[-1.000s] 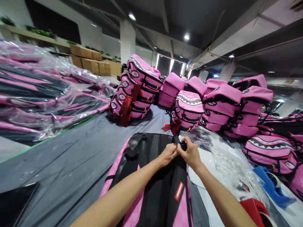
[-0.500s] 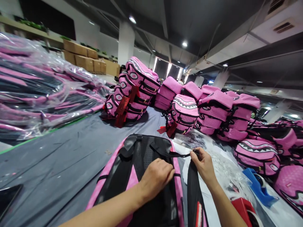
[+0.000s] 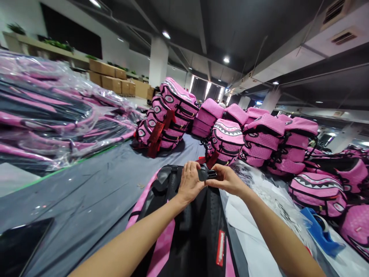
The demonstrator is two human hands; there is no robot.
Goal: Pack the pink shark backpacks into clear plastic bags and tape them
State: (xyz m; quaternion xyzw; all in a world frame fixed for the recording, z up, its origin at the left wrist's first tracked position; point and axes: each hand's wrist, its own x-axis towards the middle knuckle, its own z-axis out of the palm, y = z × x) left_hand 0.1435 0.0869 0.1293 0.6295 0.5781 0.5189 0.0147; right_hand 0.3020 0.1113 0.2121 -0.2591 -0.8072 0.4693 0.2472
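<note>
A pink and black backpack (image 3: 161, 246) lies back-side up on the grey table (image 3: 86, 192) in front of me, its black shoulder straps on top. One strap carries a red label (image 3: 220, 248). My left hand (image 3: 190, 182) and my right hand (image 3: 226, 180) meet at the top of the backpack. Both pinch a small black buckle (image 3: 206, 174) on the strap between their fingertips.
Stacks of pink shark-mouth backpacks (image 3: 227, 140) fill the far side and the right (image 3: 317, 190). Backpacks bagged in clear plastic (image 3: 52, 119) pile up at left. White plastic sheets (image 3: 250, 231), a blue tape dispenser (image 3: 321, 227) and a dark tablet (image 3: 20, 246) lie nearby. Cardboard boxes (image 3: 115, 77) stand behind.
My left hand left the backpack's back panel and moved up to meet my right hand. The right hand came back left with the strap, and both now grip the buckle.
</note>
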